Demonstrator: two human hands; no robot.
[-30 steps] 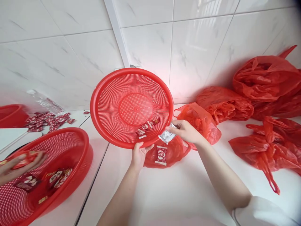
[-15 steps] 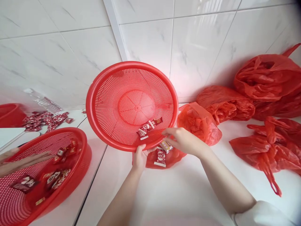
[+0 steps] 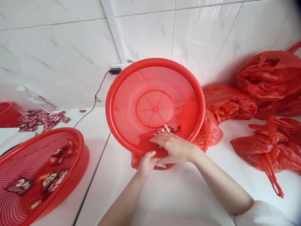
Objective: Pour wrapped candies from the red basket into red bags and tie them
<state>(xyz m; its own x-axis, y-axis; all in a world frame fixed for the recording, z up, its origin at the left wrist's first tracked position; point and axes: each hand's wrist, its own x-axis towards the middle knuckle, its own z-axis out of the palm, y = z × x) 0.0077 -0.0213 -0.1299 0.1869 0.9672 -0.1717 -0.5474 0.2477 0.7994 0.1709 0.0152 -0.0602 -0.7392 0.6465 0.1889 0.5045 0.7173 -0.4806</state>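
Observation:
A red perforated plastic basket (image 3: 155,78) is tilted up towards me, with a few wrapped snack packets (image 3: 175,128) lying low inside it. My left hand (image 3: 147,164) is closed at its front rim, thumb at the edge; its other fingers are partly hidden. Reaching over the same rim, my right hand (image 3: 175,147) has its fingers stretched out across the packets and partly covers them. A red plastic bag (image 3: 135,160) lies under the front of the basket, mostly hidden, with a bit of pale wrapper showing by my left fingers.
Another red basket (image 3: 86,157) with several packets stands at left. Behind it are a pile of small red packets (image 3: 35,121), a clear bottle (image 3: 39,99) and a black cable (image 3: 96,97). Knotted red bags (image 3: 265,147) and fuller red bags (image 3: 268,78) line the right side.
The tilted basket has shifted right, uncovering a plug and cable. My right hand has moved from beside the bag to over the packets inside. Another person's hand has left the left basket.

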